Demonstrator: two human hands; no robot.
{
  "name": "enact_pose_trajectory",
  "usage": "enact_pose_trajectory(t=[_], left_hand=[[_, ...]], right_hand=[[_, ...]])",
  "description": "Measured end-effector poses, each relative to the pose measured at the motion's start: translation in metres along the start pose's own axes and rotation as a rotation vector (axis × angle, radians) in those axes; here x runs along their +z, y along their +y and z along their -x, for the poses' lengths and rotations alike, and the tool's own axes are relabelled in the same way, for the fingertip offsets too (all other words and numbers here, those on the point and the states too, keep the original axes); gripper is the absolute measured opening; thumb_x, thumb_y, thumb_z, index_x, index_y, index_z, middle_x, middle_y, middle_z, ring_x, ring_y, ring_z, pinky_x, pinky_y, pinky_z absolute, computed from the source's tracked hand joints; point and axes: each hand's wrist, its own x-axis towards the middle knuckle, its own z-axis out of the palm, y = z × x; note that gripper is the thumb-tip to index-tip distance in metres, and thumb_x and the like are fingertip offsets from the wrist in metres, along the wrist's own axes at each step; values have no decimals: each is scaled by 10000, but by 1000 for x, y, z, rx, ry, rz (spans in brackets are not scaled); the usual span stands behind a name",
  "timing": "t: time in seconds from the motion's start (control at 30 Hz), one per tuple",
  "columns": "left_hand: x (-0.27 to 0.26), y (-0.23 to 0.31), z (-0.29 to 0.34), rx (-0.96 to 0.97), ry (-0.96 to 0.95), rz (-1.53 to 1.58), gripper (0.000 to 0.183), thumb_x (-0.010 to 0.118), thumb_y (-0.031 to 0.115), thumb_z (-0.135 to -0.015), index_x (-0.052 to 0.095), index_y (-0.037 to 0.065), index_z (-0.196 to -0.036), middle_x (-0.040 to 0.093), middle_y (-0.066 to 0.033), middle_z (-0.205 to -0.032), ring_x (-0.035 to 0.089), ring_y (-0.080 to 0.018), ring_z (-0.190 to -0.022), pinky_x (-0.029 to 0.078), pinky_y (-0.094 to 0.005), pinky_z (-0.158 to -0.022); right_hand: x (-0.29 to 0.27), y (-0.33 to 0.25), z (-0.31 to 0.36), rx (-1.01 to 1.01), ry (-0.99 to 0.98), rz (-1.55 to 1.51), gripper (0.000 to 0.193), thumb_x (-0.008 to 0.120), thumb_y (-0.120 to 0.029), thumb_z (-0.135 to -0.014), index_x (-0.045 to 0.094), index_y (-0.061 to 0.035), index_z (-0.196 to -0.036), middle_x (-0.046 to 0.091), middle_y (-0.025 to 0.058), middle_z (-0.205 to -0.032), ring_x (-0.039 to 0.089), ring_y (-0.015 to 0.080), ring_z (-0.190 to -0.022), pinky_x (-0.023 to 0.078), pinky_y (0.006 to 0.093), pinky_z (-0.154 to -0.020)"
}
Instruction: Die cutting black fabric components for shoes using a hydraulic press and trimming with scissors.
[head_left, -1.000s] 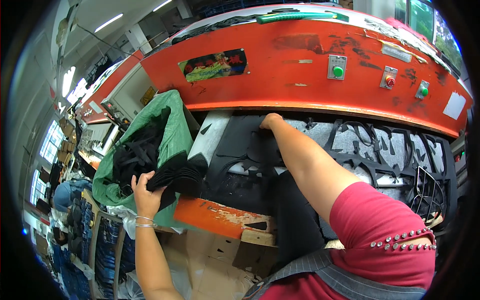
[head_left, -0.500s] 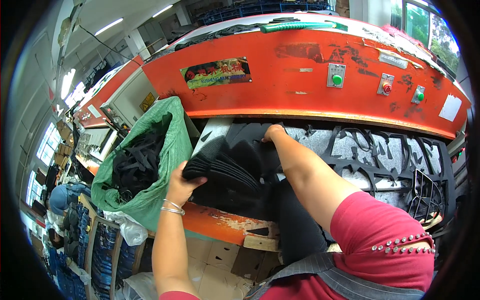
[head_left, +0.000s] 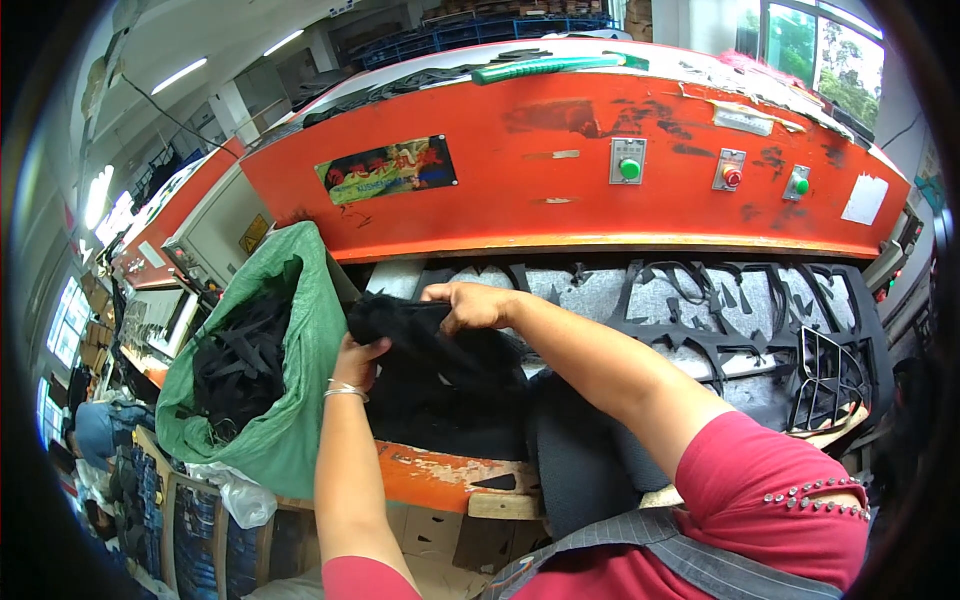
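Observation:
Both my hands are on a stack of black fabric sheets (head_left: pixel 445 385) lying at the left part of the machine bed. My left hand (head_left: pixel 358 362) is closed round the stack's left end, thumb on top. At its upper edge, my right hand (head_left: pixel 468 306) pinches the black material, which is folded and blurred between the hands. To the right, a black cut-out sheet (head_left: pixel 628 290) full of holes and thin strips covers the pale bed. A metal cutting die (head_left: pixel 820 365) stands on that sheet near its right end. Dark quilted material (head_left: pixel 575 450) hangs over the front edge near my lap.
Left of my arms stands a green woven bag (head_left: pixel 300 400) with black scraps (head_left: pixel 240 355) inside. A long red machine beam (head_left: pixel 540 190) with push buttons spans the far side above the bed. A green-handled tool (head_left: pixel 550 68) lies on top. The worn orange front edge (head_left: pixel 430 478) runs below the stack.
My right hand has moved left and nearer, from the far bed edge onto the black sheets beside my left hand. The fanned layers are now bunched over. The view has shifted slightly.

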Motion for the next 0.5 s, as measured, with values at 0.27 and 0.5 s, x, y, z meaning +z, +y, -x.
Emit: enact_pose_trajectory(t=[0.27, 0.5], left_hand=[[-19, 40, 75, -136, 20, 56, 556, 720, 50, -701, 525, -1, -1220, 605, -96, -1150, 595, -253, -1026, 463, -381, -932], [3, 61, 226, 155, 307, -237, 849, 836, 105, -543, 453, 15, -1295, 558, -76, -1210, 550, -233, -1097, 442, -395, -985]], right_hand=[[47, -41, 27, -336, -283, -24, 627, 659, 42, -737, 484, -74, -1328, 513, 74, -1321, 434, 172, -1237, 312, 287, -1055], [99, -41, 66, -414, -385, 10, 451, 561, 84, -785, 535, -13, -1225, 637, 84, -1077, 560, 136, -1007, 448, 287, -883]])
